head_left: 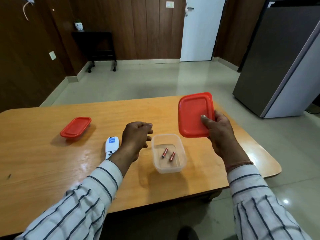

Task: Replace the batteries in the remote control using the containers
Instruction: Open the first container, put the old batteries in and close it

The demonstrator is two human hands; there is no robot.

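A clear plastic container point(181, 154) stands open on the wooden table point(52, 170), with two red batteries point(164, 152) point(172, 156) lying on its floor. My right hand point(219, 129) holds its red lid point(193, 112) tilted in the air, above and to the right of the container. My left hand point(136, 137) hovers just left of the container with fingers loosely curled and nothing in them. The white remote control point(111, 145) lies face down beside my left wrist, partly hidden by it. A second container with a red lid on point(75, 126) sits further left.
The table's far edge and rounded right corner lie close to the open container. Beyond it are a tiled floor, a grey cabinet point(277, 58) at right, a white door and a dark side table against the wood wall.
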